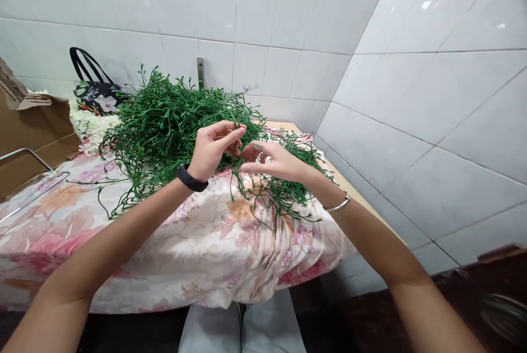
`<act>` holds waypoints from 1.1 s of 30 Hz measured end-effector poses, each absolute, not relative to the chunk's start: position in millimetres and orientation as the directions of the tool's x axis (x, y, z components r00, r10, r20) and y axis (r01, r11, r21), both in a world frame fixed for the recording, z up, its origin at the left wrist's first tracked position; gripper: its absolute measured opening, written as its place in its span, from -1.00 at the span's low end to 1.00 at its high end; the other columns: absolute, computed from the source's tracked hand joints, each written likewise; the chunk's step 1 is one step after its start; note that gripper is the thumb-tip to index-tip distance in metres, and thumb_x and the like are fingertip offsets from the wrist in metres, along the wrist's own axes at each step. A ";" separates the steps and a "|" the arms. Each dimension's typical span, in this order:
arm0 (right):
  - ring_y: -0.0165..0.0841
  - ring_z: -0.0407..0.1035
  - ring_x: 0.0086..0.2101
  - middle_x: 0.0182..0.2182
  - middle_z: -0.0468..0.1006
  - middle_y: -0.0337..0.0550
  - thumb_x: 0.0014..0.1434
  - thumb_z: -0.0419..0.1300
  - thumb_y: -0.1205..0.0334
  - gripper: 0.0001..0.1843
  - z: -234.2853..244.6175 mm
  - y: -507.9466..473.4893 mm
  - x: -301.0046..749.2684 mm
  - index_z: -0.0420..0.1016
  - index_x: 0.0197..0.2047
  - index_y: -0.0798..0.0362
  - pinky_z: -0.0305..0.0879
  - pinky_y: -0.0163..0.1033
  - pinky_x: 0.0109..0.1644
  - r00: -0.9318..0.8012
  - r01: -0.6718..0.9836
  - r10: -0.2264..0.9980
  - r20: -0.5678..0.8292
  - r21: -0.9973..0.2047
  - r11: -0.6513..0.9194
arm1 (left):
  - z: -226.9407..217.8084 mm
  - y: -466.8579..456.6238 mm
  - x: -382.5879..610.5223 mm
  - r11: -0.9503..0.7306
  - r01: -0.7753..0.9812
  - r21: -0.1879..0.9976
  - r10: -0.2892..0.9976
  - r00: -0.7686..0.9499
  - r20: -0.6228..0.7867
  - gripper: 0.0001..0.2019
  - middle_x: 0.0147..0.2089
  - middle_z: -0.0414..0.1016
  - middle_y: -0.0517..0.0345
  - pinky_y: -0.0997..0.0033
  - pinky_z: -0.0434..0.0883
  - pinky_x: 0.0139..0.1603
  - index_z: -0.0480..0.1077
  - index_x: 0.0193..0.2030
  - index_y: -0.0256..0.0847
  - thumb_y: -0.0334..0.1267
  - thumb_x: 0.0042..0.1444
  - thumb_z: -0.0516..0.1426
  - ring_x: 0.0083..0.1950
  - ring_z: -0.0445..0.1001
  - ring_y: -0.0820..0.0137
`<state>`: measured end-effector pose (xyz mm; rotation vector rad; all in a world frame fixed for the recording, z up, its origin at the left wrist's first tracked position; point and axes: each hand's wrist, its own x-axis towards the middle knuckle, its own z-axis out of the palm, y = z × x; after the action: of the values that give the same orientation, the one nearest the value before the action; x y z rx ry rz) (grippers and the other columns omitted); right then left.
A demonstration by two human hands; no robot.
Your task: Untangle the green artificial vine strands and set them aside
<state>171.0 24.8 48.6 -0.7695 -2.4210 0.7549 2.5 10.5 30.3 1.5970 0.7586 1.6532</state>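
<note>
A big heap of thin green artificial sprigs (164, 117) lies on a table covered with a pink floral cloth (197, 243). My left hand (214, 147), with a black band on the wrist, pinches green sprigs at the heap's right side. My right hand (274, 162), with a silver bangle on the wrist, is just beside it, fingers curled into the same strands. The two hands nearly touch at the fingertips. More sprigs (288, 188) trail under my right wrist toward the table's edge.
A brown cardboard box (28, 122) stands at the left with a metal wire frame (33, 177) beside it. White flowers (93, 125) and a black floral bag (96, 92) lie behind the heap. White tiled walls close in at the back and right.
</note>
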 end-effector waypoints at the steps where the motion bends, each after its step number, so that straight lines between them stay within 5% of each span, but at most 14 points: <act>1: -0.51 0.26 -0.43 -0.45 0.44 -0.23 -0.02 0.19 0.03 -0.68 46.4 24.3 167.1 0.41 -0.31 0.13 0.15 -0.36 -0.38 -0.739 0.368 0.617 0.269 -0.607 0.705 | 29.6 8.8 2.3 -0.601 -0.102 0.793 0.798 -0.018 0.602 -0.82 -0.54 0.36 0.23 0.57 0.31 -0.60 0.44 -0.32 -0.27 -0.20 -0.03 0.17 -0.60 0.34 0.58; 7: -0.57 0.23 -0.53 -0.57 0.37 -0.28 0.06 0.15 0.14 -0.79 34.0 27.7 169.1 0.43 -0.45 0.12 0.16 -0.38 -0.43 -0.643 0.121 0.658 0.393 -0.796 0.593 | 29.2 8.8 -17.5 -0.589 -0.189 0.786 0.808 -0.124 0.576 -0.81 -0.55 0.33 0.25 0.61 0.24 -0.69 0.42 -0.30 -0.25 -0.18 0.00 0.15 -0.63 0.30 0.61; 16: -0.53 0.30 -0.54 -0.52 0.43 -0.27 0.01 0.20 0.14 -0.84 24.6 33.8 180.2 0.50 -0.44 0.06 0.26 -0.31 -0.38 -0.356 -0.177 0.778 0.518 -0.855 0.488 | 19.0 7.7 -13.9 -0.461 -0.231 0.857 0.877 0.031 0.480 -0.79 -0.54 0.21 0.31 0.67 0.11 -0.75 0.32 -0.27 -0.23 -0.13 0.05 0.11 -0.68 0.12 0.69; 19: -0.52 0.33 -0.41 -0.41 0.48 -0.24 0.06 0.16 0.16 -0.85 20.3 28.8 176.2 0.52 -0.40 0.02 0.27 -0.32 -0.28 -0.361 -0.162 0.763 0.535 -0.842 0.514 | 14.4 3.5 -8.7 -0.385 -0.206 0.900 0.889 0.181 0.421 -0.76 -0.56 0.14 0.35 0.68 0.18 -0.71 0.30 -0.22 -0.21 -0.15 0.00 0.16 -0.66 0.11 0.69; 25: -0.49 0.34 -0.32 -0.33 0.49 -0.26 0.05 0.16 0.16 -0.86 19.1 24.6 176.6 0.52 -0.36 -0.03 0.29 -0.31 -0.22 -0.343 -0.118 0.731 0.590 -0.799 0.590 | 14.8 1.0 -13.9 -0.263 -0.086 0.961 0.837 0.474 0.271 -0.74 -0.44 0.44 0.12 0.48 0.43 -0.47 0.36 -0.27 -0.29 -0.11 0.02 0.13 -0.48 0.46 0.47; 33: -0.47 0.32 -0.32 -0.36 0.48 -0.24 0.07 0.14 0.24 -0.87 21.1 22.7 177.9 0.52 -0.33 -0.02 0.22 -0.29 -0.18 -0.305 0.002 0.683 0.664 -0.717 0.697 | 19.1 6.2 -23.2 -0.437 -0.107 0.893 0.826 0.344 0.446 -0.70 -0.30 0.48 0.11 0.52 0.42 -0.25 0.37 -0.23 -0.27 -0.38 -0.17 0.27 -0.29 0.46 0.48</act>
<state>177.9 22.7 21.1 -0.5463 -1.7668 0.7454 -23.2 6.2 19.1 1.6708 0.6522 1.2502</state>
